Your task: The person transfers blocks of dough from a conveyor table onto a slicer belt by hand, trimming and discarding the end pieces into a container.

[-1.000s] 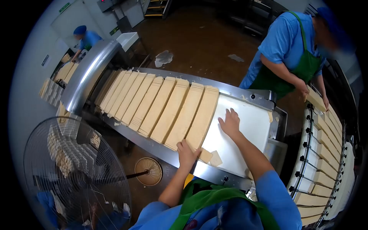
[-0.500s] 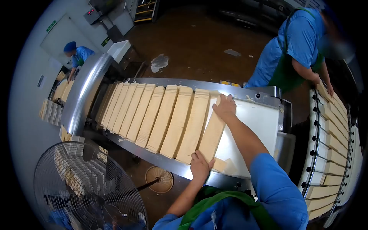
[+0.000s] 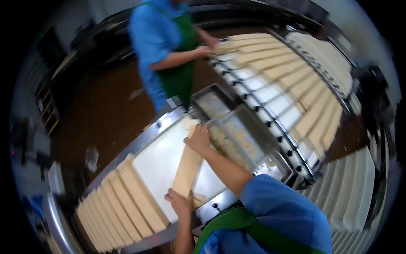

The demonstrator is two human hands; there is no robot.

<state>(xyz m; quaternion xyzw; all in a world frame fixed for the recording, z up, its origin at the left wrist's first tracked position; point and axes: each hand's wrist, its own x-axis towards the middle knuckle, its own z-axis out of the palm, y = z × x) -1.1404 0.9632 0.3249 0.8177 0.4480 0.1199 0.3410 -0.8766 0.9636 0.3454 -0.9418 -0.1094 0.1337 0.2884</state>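
A long, pale-yellow stack of what look like dough sheets (image 3: 187, 167) lies between my two hands over the white conveyor belt (image 3: 158, 163). My left hand (image 3: 181, 203) grips its near end, while my right hand (image 3: 198, 139) is closed round the far end. Whether the stack rests on the belt or is slightly raised, I cannot tell. To its left, a row of similar stacks (image 3: 137, 192) runs along the belt, apart from the held one. Small dough scraps (image 3: 198, 199) lie beside my left hand.
Metal trays with dough pieces (image 3: 230, 142) stand past the belt's right end. Farther right, a second conveyor (image 3: 270, 86) carries many stacks behind a railing with black knobs. A co-worker (image 3: 163, 55) in a green apron stands there, hands at a stack. White corrugated trays (image 3: 347, 194) stand lower right.
My view has swung right. The held stack has come away from the row and moved along the belt toward its right end. The co-worker now appears left of the second conveyor.
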